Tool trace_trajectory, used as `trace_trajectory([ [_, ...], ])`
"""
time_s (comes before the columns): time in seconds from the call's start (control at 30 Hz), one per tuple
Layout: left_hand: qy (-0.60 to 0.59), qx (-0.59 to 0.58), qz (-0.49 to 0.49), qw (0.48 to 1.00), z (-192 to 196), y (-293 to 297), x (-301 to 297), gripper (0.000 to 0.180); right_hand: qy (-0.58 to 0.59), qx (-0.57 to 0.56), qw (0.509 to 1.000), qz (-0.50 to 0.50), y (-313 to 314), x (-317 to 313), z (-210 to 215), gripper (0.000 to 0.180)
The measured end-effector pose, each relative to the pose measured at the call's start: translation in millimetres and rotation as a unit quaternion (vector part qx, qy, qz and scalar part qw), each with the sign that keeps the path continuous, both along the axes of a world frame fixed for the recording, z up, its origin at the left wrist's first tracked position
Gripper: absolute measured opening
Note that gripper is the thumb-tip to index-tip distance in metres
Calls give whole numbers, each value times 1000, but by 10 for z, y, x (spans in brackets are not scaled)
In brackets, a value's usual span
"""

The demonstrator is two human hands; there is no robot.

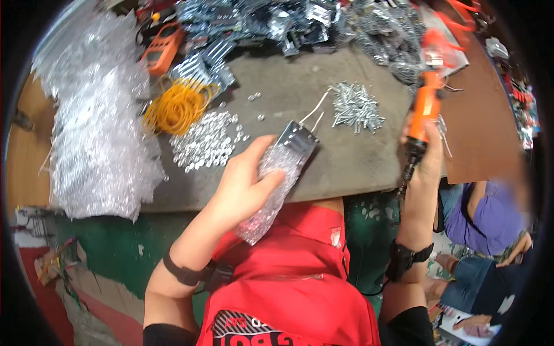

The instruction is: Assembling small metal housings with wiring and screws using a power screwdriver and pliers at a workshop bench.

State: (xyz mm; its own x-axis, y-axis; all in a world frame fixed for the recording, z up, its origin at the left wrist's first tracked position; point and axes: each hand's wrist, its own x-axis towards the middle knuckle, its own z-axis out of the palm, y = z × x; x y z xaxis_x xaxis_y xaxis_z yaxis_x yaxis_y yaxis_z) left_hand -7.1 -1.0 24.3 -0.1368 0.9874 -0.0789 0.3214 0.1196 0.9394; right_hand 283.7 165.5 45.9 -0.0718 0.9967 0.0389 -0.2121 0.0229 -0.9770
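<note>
My left hand (251, 179) is closed around a dark, box-shaped device (297, 139) partly covered in clear bubble wrap (277, 167). The device lies tilted over the table's near edge, and two pale wires (315, 109) stick out of its far end. My right hand (427, 151) grips an orange and black electric screwdriver (426, 104), its dark bit pointing down past the table edge toward me. The tool is apart from the device. Loose silvery screws (356, 108) lie in a pile between the device and the screwdriver.
Left of my left hand are a heap of small shiny round pieces (205, 141), yellow rubber bands (179, 106) and stacked bubble wrap (98, 132). Behind sit an orange multimeter (163, 51), silvery packets (259, 20) and grey bagged parts (386, 29). A person in purple (487, 216) is at the right.
</note>
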Motion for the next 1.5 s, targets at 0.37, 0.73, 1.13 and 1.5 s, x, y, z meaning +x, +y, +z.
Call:
trace_trajectory([
  [0.37,-84,-16,-75,994,29,-125,-36,68,156,180,955,176,-770,-1253,509,51],
  [0.73,-30,-63,6,998,-32,40,31,39,178,299,932,98,-921,-1491,225,46],
  [1.13,13,45,16,999,-149,22,59,42,151,295,937,108,-973,-1510,210,46],
  [1.5,10,41,25,999,-111,35,55,43,149,299,938,94,-958,-1543,214,47],
])
